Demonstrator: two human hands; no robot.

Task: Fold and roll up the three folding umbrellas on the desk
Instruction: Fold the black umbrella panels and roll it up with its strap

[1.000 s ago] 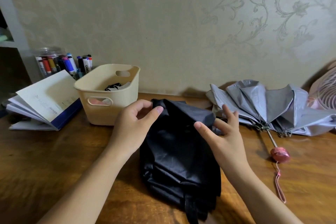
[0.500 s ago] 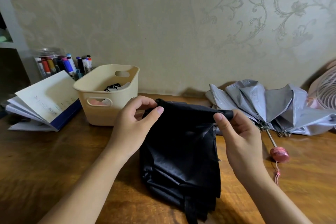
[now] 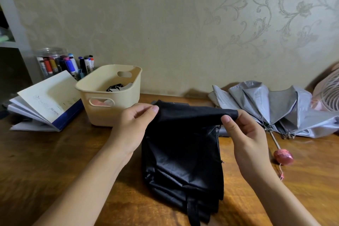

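Observation:
A black folding umbrella [image 3: 183, 161] lies collapsed on the wooden desk [image 3: 55, 161] in front of me, its strap hanging toward the near edge. My left hand [image 3: 132, 126] pinches the left end of its top fabric fold. My right hand [image 3: 244, 134] pinches the right end, and the fold is stretched taut between them. A grey umbrella [image 3: 271, 108] with a pink handle [image 3: 283, 157] lies half open at the back right. A third umbrella is not visible.
A cream plastic basket [image 3: 110, 95] with small items stands at the back left of centre. An open book [image 3: 45, 101] and a jar of markers [image 3: 55, 64] lie further left. A pink fan [image 3: 328, 95] sits at the right edge. The wall is close behind.
My right hand moved right and closed its fingers on the fabric edge, pulling the black fold out straight between both hands. The left hand stayed nearly in place.

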